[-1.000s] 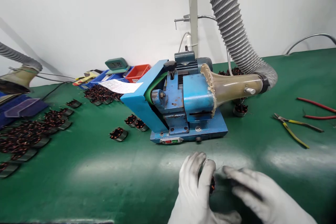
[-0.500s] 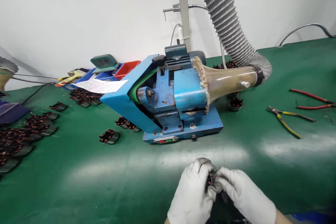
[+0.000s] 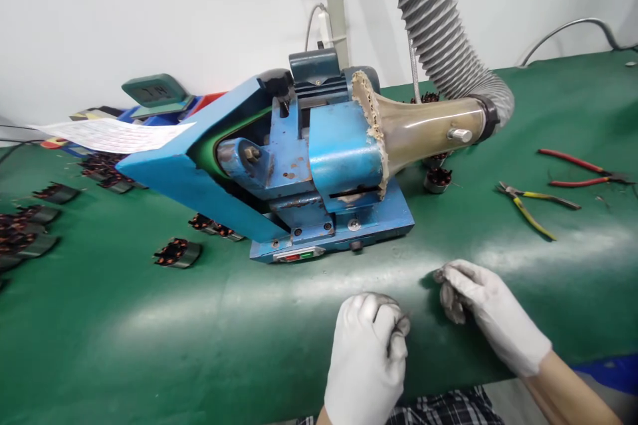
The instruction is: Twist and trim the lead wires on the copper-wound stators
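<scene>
Both my hands wear white gloves at the near edge of the green bench. My left hand (image 3: 367, 352) is curled closed around a small part, most of it hidden; only a thin metal tip shows at the fingertips. My right hand (image 3: 481, 309) rests a little to the right, apart from the left, fingers loosely curled with the fingertips on the mat and nothing visible in them. Just beyond them stands a blue belt-grinder machine (image 3: 299, 166) with a clear suction funnel (image 3: 428, 129) joined to a grey ribbed hose (image 3: 438, 20).
Wound copper coil parts (image 3: 177, 252) lie scattered left of the machine, one coil (image 3: 437, 179) behind the funnel. Yellow-handled pliers (image 3: 533, 206) and red-handled pliers (image 3: 581, 169) lie at right. Blue and red bins, a green clock (image 3: 152, 91) and a paper sheet (image 3: 114, 134) sit at back left.
My hands were together on one small coil part; the right hand has since pulled away to the right and the left keeps the part. The view has moved closer to the machine.
</scene>
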`<act>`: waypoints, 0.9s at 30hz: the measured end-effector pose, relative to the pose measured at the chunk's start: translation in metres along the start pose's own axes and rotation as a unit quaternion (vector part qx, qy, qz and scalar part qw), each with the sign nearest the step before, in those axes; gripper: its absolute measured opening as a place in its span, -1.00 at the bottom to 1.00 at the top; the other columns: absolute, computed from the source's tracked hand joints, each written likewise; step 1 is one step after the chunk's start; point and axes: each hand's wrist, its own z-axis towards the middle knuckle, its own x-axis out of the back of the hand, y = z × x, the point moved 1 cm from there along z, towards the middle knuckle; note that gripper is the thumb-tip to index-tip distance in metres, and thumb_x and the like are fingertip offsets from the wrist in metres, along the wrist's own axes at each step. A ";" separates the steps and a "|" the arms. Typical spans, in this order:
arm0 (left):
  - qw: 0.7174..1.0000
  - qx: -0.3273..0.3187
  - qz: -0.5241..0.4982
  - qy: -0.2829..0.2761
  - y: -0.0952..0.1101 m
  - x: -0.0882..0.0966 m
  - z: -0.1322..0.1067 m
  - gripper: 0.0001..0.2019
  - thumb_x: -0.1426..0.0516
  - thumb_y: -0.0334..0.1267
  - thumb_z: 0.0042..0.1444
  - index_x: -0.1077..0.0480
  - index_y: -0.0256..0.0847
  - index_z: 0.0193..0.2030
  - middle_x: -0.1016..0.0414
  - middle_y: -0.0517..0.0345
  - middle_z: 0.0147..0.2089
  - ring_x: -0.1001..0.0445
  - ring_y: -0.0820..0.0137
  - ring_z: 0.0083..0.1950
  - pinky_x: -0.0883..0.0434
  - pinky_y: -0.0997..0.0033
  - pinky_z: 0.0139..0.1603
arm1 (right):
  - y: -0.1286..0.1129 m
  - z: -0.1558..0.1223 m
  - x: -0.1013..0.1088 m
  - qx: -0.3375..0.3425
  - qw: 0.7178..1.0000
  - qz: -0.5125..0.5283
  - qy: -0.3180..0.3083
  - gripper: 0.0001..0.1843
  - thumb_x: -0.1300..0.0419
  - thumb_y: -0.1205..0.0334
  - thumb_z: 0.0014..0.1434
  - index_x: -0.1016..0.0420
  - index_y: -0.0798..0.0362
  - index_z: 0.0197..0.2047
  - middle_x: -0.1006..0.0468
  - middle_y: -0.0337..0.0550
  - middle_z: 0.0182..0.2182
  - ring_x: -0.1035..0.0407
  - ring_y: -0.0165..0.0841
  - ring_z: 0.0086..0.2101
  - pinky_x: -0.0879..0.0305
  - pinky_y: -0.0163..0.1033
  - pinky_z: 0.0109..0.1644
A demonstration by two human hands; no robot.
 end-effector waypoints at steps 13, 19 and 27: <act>0.999 -0.034 0.010 0.030 -0.003 -0.005 -0.001 -0.87 0.07 -0.45 0.09 -0.23 -0.19 -0.37 -0.38 0.15 -0.31 -0.32 0.34 -0.29 -0.26 0.25 -0.25 | 0.015 -0.009 -0.005 0.317 0.886 -0.301 0.157 -0.89 -0.12 0.26 0.18 -0.41 0.01 -0.39 -0.52 -0.23 -0.46 -0.41 -0.36 -0.44 -0.32 -0.26 -0.32; 0.999 -0.022 0.007 0.033 -0.002 -0.005 0.001 -0.86 0.05 -0.48 0.01 -0.24 -0.17 -0.39 -0.40 0.16 -0.33 -0.33 0.34 -0.29 -0.28 0.26 -0.24 | 0.006 -0.024 0.005 0.378 0.863 -0.317 0.109 -0.87 -0.14 0.33 0.16 -0.37 -0.01 -0.18 -0.48 -0.15 -0.23 -0.39 -0.34 -0.19 -0.34 -0.24 -0.10; 0.999 -0.018 0.026 0.011 0.000 -0.001 0.002 -0.78 0.06 -0.50 -0.06 -0.28 -0.16 -0.31 -0.41 0.12 -0.30 -0.36 0.29 -0.25 -0.35 0.19 -0.21 | -0.002 -0.017 -0.028 0.474 0.737 -0.479 -0.051 -0.69 0.14 0.53 0.16 -0.38 0.10 -0.28 -0.45 -0.11 -0.41 -0.36 -0.33 -0.44 -0.39 -0.22 -0.39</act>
